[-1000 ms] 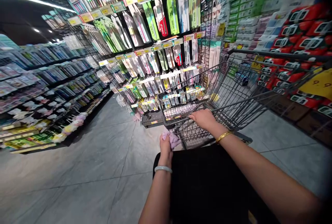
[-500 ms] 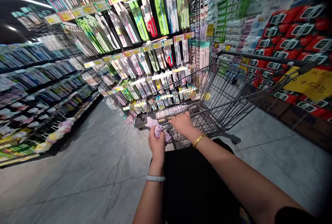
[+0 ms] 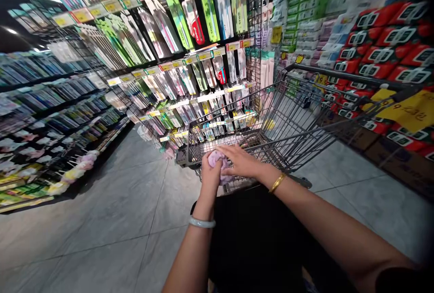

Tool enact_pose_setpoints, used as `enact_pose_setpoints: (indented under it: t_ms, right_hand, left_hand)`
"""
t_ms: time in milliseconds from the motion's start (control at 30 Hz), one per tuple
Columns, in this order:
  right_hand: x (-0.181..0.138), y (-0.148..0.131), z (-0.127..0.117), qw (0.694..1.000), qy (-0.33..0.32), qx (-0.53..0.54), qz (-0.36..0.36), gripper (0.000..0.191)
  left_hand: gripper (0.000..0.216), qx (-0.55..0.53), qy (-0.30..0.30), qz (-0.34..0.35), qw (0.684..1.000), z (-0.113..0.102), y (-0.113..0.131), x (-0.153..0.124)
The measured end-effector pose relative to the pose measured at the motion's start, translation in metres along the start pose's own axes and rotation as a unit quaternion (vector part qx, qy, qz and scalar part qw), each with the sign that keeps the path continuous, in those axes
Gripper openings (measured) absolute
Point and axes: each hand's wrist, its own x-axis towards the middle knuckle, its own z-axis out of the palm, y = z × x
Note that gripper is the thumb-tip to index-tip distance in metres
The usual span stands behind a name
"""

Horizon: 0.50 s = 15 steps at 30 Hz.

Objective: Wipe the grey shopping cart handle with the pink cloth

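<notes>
A bunched, soft lavender fabric item (image 3: 214, 158) is between my two hands, above the near side of the shopping cart (image 3: 288, 141). My left hand (image 3: 210, 173) is closed around it from the left, with the thumb pressed on its front. From the right, my right hand (image 3: 242, 162) curls its fingers over the item's upper side, the thumb lower down against it. Much of the fabric is hidden by the fingers, so its exact kind does not show.
Ahead stands a wire rack (image 3: 256, 3) hung with packaged toothbrushes (image 3: 210, 12) and price tags. Red packs (image 3: 383, 35) are stacked at the right behind a yellow price sign (image 3: 403, 107). Left, a shelf (image 3: 61, 116) holds many packages. Grey floor tiles (image 3: 111, 211) lie below.
My right hand has moved left and onto the lavender item. My left hand has shifted slightly right and up with it. The pale flat part seen beside the item is now hidden.
</notes>
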Motion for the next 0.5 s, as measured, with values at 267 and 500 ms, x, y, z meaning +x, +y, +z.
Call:
enact_pose_setpoints:
  t_ms: [267, 500]
  right_hand:
    - [0.019, -0.021, 0.010, 0.978, 0.150, 0.142, -0.044, 0.079]
    - [0.033, -0.030, 0.016, 0.977, 0.114, -0.149, 0.096, 0.055]
  left_hand:
    - [0.068, 0.012, -0.044, -0.008, 0.999, 0.012, 0.053, 0.011]
    - [0.062, 0.473, 0.016, 0.130, 0.871, -0.009, 0.051, 0.056]
